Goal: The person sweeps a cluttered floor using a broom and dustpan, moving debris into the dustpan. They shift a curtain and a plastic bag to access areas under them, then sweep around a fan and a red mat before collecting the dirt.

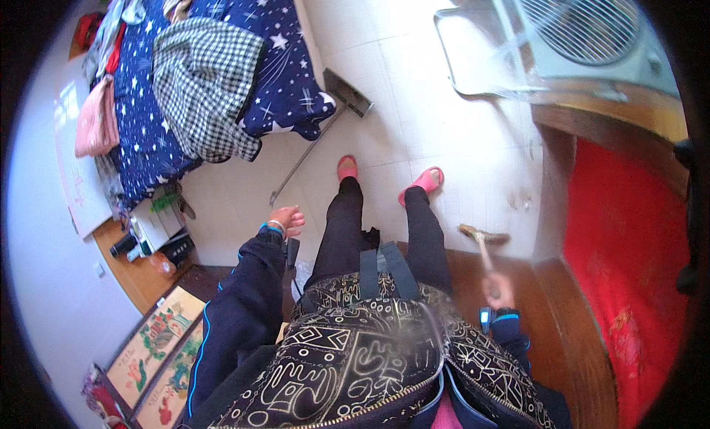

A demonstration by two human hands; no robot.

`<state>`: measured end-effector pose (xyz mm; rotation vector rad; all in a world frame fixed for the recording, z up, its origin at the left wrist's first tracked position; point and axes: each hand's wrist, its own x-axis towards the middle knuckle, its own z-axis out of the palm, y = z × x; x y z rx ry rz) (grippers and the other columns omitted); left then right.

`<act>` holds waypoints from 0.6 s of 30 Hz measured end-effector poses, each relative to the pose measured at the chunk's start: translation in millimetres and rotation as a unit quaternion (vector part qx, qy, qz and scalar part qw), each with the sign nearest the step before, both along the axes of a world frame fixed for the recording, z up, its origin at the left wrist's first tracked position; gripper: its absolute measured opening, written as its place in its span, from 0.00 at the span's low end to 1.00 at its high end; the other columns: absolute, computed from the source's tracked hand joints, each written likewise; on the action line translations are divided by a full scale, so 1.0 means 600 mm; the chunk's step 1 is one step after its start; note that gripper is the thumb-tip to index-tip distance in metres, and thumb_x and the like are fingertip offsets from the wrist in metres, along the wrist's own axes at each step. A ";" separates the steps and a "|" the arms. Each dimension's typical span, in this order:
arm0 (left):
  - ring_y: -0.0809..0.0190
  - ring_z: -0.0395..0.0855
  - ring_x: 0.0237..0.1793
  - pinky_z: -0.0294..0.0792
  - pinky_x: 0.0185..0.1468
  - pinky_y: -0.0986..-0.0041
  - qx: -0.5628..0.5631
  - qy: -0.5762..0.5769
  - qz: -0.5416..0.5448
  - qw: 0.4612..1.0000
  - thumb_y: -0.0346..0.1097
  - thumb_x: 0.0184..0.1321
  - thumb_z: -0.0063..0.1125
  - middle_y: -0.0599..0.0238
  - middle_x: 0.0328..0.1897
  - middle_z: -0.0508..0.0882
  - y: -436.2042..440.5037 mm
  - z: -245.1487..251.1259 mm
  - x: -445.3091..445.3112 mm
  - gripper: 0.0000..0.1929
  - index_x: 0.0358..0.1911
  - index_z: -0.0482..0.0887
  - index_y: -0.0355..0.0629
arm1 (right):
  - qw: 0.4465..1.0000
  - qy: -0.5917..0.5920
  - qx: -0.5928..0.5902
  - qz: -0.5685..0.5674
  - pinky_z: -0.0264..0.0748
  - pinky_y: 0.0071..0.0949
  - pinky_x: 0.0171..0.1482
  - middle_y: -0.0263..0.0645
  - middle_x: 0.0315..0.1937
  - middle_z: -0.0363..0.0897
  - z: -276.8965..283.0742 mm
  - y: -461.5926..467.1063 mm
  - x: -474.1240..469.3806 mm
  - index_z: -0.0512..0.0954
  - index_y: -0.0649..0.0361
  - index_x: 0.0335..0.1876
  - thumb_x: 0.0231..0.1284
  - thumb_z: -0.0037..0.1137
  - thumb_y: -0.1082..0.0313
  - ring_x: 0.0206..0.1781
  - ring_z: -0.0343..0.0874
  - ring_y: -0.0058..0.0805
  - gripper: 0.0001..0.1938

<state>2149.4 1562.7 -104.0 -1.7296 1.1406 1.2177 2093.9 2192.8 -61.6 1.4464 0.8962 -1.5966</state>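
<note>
My right hand [498, 290] is closed around the handle of a broom [483, 236], whose head rests on the pale tiled floor beside the wooden edge. The hand is slightly blurred. My left hand [288, 219] hangs over the floor with its fingers loosely curled and nothing visible in it. Beyond it, a long-handled dustpan [348, 94] lies near the bed corner, its thin handle pointing back toward my left hand without a plain contact.
At the left is a bed with a starry blue cover [283, 57] and a checked garment [205, 85]. A metal-framed stand [452, 52] and a fan [588, 24] are at the upper right. Red cloth [615, 251] hangs at the right. Pictures [155, 340] stand lower left.
</note>
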 end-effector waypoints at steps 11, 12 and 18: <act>0.54 0.77 0.47 0.72 0.49 0.59 0.004 0.126 0.359 0.925 0.40 0.62 0.50 0.58 0.49 0.76 -0.197 -0.331 0.062 0.18 0.52 0.68 0.41 | 0.958 -0.099 0.091 0.254 0.62 0.17 0.17 0.29 0.17 0.70 -0.044 -0.134 -0.037 0.70 0.53 0.25 0.48 0.52 0.57 0.15 0.67 0.20 0.09; 0.53 0.75 0.49 0.71 0.53 0.57 -0.002 0.133 0.366 0.921 0.40 0.61 0.50 0.57 0.51 0.76 -0.215 -0.366 0.078 0.18 0.52 0.68 0.39 | 0.952 -0.125 0.083 0.265 0.62 0.17 0.17 0.28 0.17 0.70 -0.044 -0.146 -0.037 0.71 0.54 0.26 0.49 0.52 0.57 0.16 0.67 0.20 0.10; 0.47 0.74 0.53 0.67 0.57 0.51 -0.011 0.143 0.500 0.854 0.38 0.61 0.51 0.52 0.55 0.73 -0.297 -0.610 0.168 0.19 0.53 0.68 0.38 | 0.917 -0.194 0.170 0.304 0.69 0.24 0.21 0.38 0.20 0.71 -0.024 -0.186 0.008 0.71 0.65 0.30 0.51 0.48 0.68 0.19 0.70 0.26 0.07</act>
